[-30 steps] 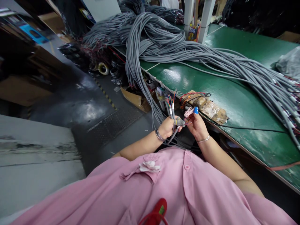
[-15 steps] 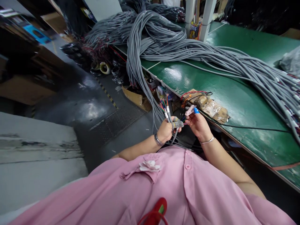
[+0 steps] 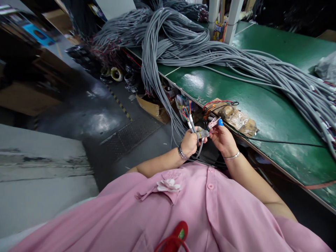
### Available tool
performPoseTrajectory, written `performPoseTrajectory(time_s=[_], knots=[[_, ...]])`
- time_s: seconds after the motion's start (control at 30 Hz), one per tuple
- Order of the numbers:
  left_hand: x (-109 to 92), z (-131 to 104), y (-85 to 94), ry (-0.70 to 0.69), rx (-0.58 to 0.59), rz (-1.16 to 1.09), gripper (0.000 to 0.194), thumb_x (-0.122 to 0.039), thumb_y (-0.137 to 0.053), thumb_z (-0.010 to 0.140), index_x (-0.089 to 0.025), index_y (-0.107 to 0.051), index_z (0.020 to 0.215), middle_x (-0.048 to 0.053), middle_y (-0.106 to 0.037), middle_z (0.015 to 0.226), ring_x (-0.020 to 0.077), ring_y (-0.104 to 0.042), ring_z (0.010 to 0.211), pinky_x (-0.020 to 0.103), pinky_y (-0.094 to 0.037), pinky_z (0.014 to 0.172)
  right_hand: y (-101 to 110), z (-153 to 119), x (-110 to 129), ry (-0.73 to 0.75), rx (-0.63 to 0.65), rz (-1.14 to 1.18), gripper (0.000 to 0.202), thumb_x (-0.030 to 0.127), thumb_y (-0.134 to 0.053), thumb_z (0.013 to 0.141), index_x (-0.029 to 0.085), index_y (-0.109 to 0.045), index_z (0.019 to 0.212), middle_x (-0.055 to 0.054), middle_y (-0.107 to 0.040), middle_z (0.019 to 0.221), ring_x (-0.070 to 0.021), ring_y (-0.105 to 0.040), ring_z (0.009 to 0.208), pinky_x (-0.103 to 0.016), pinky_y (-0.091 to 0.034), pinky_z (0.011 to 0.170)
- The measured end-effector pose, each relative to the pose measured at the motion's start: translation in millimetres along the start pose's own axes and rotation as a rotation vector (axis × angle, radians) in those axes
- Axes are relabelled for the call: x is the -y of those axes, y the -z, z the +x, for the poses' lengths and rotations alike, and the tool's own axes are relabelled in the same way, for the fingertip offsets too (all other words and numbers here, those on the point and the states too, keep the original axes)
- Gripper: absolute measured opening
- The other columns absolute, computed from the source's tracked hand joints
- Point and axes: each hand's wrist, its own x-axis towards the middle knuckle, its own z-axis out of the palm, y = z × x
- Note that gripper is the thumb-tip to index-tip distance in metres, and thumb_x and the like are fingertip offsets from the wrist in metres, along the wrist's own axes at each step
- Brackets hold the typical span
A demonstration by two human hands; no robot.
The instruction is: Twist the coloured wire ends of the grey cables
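My left hand (image 3: 193,140), with grey covers on its thumb area, is closed around grey cables (image 3: 192,122). Their stripped ends fan out above it in orange, green, red and blue wires (image 3: 187,111). Thin pinkish wires (image 3: 214,131) reach from the left fingertips toward my right hand (image 3: 222,140). The right fingers are closed at those wires, and a blue cap (image 3: 220,122) covers a fingertip. A pale pinkish covering or piece (image 3: 213,122) shows at the right fingers; I cannot tell which. Between the hands, fine dark wire ends are partly hidden.
A thick bundle of grey cables (image 3: 178,35) lies over the green table (image 3: 275,115) and hangs off its left edge. Near that edge sits a tape-wrapped block (image 3: 236,119) with red and black leads. An open cardboard box (image 3: 151,106) stands on the floor below.
My left hand and its cables have shifted slightly right, closer to my right hand. The right hand stays almost in place, its fingers still at the thin wires.
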Motion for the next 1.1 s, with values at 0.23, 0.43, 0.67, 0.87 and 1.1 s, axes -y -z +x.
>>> performPoseTrajectory(time_s=[0.23, 0.43, 0.67, 0.87, 1.1], knots=[[6.2, -1.1, -1.3, 0.033, 0.006, 0.001, 0.032, -0.038, -0.075, 0.063, -0.015, -0.054, 0.055, 0.000, -0.054, 0.046, 0.0076, -0.047, 0.041, 0.021, -0.022, 0.038, 2.2, 4.0, -5.1, 0.034, 0.048, 0.075, 0.017, 0.036, -0.071, 0.077, 0.020, -0.066, 0.078, 0.001, -0.065, 0.073, -0.0107, -0.056, 0.063, -0.023, -0.049, 0.056], [1.8, -12.4, 3.1, 0.010, -0.020, -0.005, 0.031, -0.039, -0.074, 0.063, -0.015, -0.056, 0.058, 0.000, -0.055, 0.047, 0.0073, -0.046, 0.041, 0.021, -0.024, 0.039, 9.4, 0.1, -0.7, -0.097, 0.044, 0.095, 0.038, 0.058, -0.060, 0.080, 0.021, -0.065, 0.084, -0.001, -0.068, 0.079, -0.0115, -0.059, 0.063, -0.024, -0.053, 0.058], [-1.7, -17.9, 6.5, -0.039, -0.050, -0.012, 0.027, -0.037, -0.073, 0.065, -0.014, -0.059, 0.061, 0.001, -0.058, 0.050, 0.0076, -0.048, 0.043, 0.020, -0.025, 0.040, 3.4, 1.1, 9.1, -0.082, 0.016, -0.007, 0.034, 0.053, -0.061, 0.081, 0.019, -0.063, 0.084, -0.002, -0.068, 0.075, -0.0108, -0.060, 0.061, -0.021, -0.052, 0.054], [1.2, -7.7, 3.5, -0.066, -0.043, -0.049, 0.023, -0.033, -0.072, 0.065, -0.015, -0.060, 0.064, 0.001, -0.059, 0.052, 0.0089, -0.051, 0.045, 0.021, -0.024, 0.039, 6.8, 1.0, 3.8, 0.037, -0.054, -0.101, 0.034, 0.051, -0.067, 0.078, 0.019, -0.065, 0.087, 0.000, -0.067, 0.074, -0.0087, -0.059, 0.058, -0.019, -0.051, 0.052], [1.4, -4.5, -0.9, -0.028, -0.053, -0.031, 0.025, -0.036, -0.072, 0.066, -0.015, -0.060, 0.064, 0.000, -0.056, 0.049, 0.0084, -0.050, 0.043, 0.020, -0.024, 0.038, 6.3, 2.3, 2.4, 0.066, -0.019, -0.134, 0.032, 0.051, -0.068, 0.077, 0.019, -0.066, 0.081, 0.001, -0.063, 0.067, -0.0079, -0.057, 0.058, -0.018, -0.050, 0.053]])
